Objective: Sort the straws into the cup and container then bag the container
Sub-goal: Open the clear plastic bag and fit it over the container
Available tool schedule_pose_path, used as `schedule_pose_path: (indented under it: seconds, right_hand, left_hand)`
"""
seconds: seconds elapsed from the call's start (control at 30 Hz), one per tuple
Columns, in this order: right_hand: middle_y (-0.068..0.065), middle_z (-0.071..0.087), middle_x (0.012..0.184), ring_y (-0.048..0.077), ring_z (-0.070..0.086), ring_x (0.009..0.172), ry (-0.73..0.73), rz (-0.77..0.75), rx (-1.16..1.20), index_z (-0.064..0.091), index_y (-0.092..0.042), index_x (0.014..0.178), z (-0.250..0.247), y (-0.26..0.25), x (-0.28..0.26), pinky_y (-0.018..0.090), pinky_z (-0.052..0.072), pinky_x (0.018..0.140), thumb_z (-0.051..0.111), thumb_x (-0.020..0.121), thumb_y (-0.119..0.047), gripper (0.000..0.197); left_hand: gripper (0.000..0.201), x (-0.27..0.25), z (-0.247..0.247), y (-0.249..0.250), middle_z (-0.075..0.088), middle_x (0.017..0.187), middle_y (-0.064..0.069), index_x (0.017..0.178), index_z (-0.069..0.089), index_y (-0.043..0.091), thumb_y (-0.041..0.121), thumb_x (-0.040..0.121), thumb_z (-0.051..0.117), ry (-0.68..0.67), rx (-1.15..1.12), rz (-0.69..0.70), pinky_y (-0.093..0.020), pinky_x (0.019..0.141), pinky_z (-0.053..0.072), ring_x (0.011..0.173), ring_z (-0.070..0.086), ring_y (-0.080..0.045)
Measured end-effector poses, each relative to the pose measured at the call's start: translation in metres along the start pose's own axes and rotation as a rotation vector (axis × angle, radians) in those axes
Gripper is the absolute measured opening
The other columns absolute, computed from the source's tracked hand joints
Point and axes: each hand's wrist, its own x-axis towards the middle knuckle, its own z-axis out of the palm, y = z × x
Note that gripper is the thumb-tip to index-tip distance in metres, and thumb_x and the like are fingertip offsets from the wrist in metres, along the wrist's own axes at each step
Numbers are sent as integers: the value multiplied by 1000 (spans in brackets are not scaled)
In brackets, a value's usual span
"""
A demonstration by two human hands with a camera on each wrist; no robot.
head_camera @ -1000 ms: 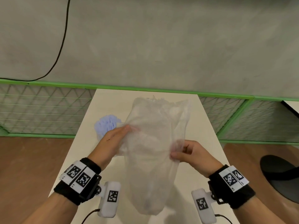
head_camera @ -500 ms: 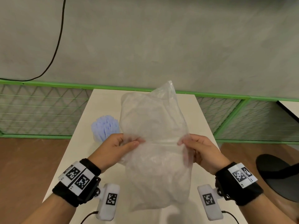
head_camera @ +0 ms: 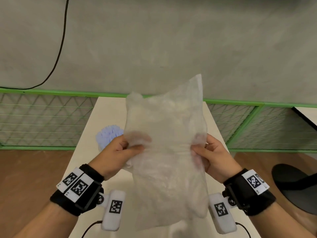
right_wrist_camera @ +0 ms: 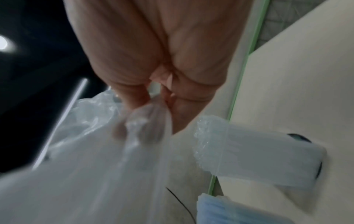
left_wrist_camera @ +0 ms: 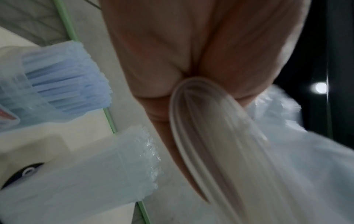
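A translucent plastic bag (head_camera: 164,143) hangs upright above the pale table (head_camera: 109,110), held between both hands. My left hand (head_camera: 133,148) pinches its left edge and my right hand (head_camera: 197,150) pinches its right edge, at about the same height. In the right wrist view the fingers (right_wrist_camera: 145,98) gather a fold of the bag (right_wrist_camera: 86,166). A cup of blue straws (head_camera: 107,134) stands behind my left hand. The wrist views show the blue straws (left_wrist_camera: 63,78) and a clear container of clear straws (left_wrist_camera: 91,166) (right_wrist_camera: 249,151) on the table; the bag hides that container in the head view.
A green-framed mesh fence (head_camera: 42,121) runs behind the table below a grey wall with a black cable (head_camera: 58,48). A black round seat (head_camera: 295,186) stands at the right over the wooden floor. Another table's corner (head_camera: 307,115) shows at far right.
My right hand moved up and to the right along the bag's edge. The bag has spread wider between the hands and its top corner has risen.
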Motion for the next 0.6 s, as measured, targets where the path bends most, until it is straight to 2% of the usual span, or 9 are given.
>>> schedule_pose_path:
  seconds: [0.03, 0.1, 0.17, 0.23, 0.3, 0.37, 0.43, 0.57, 0.6]
  right_hand:
    - [13, 72, 91, 22, 69, 75, -12, -7, 29, 75, -10, 93, 3, -2, 0, 31, 59, 69, 89, 61, -18, 36]
    - [6, 67, 75, 17, 63, 60, -14, 11, 44, 70, -9, 68, 9, -9, 0, 22, 53, 54, 79, 67, -14, 9]
    - [5, 57, 67, 17, 54, 52, 20, 66, 80, 59, -7, 57, 10, -17, -1, 19, 45, 48, 52, 73, -14, 18]
    - [7, 55, 72, 21, 53, 59, -9, 124, 134, 54, -5, 61, 11, -24, 0, 26, 46, 53, 52, 75, -30, 29]
    - [6, 56, 77, 20, 54, 64, -58, 102, 13, 56, -8, 68, 6, -24, 3, 28, 45, 58, 75, 68, -41, 38]
    - [7, 60, 82, 19, 58, 67, -92, 53, -76, 61, -13, 80, 1, -21, 5, 23, 51, 59, 86, 62, -16, 31]
    - [14, 60, 90, 25, 60, 75, -91, 21, -30, 60, -14, 91, -8, -18, 6, 27, 56, 69, 85, 62, 1, 41]
    - [6, 59, 70, 15, 67, 75, 85, -62, 33, 65, -11, 63, -7, -16, 4, 18, 55, 78, 75, 72, 3, 19]
    - [6, 63, 67, 12, 69, 75, 132, -71, 4, 68, -11, 58, -5, -16, 2, 16, 54, 76, 64, 79, 9, 30]
  left_hand:
    - [12, -1, 0, 0, 70, 79, -4, 76, 74, 14, 5, 75, 65, -8, 6, -8, -30, 66, 51, 74, 65, -19]
    - [16, -4, -1, 1, 64, 66, -4, 59, 70, 14, 10, 64, 55, -54, 56, -20, -30, 61, 46, 63, 58, -18]
    - [20, -5, -4, 6, 64, 68, -1, 56, 70, 15, 15, 60, 51, -80, 66, -49, -28, 64, 43, 65, 58, -15]
    - [25, -6, -6, 11, 63, 75, -4, 61, 69, 10, 30, 59, 54, -91, -2, -82, -28, 65, 43, 71, 59, -17]
    - [33, -7, -5, 13, 61, 76, -5, 64, 67, 9, 40, 60, 58, -63, -64, -87, -23, 60, 46, 71, 58, -17]
    - [27, -9, -1, 11, 60, 74, 0, 68, 64, 15, 40, 59, 68, 8, -89, -46, -21, 54, 45, 65, 57, -15]
    - [34, -12, 2, 2, 65, 79, -1, 78, 59, 18, 27, 54, 80, 68, -132, -18, -23, 51, 50, 66, 63, -15]
    - [60, -19, 6, -16, 69, 109, -10, 97, 54, 22, 18, 48, 88, 198, -168, -57, -37, 62, 59, 90, 70, -26]
    - [63, -20, 6, -19, 68, 113, -9, 102, 55, 26, 21, 48, 88, 216, -167, -80, -37, 64, 58, 92, 70, -26]
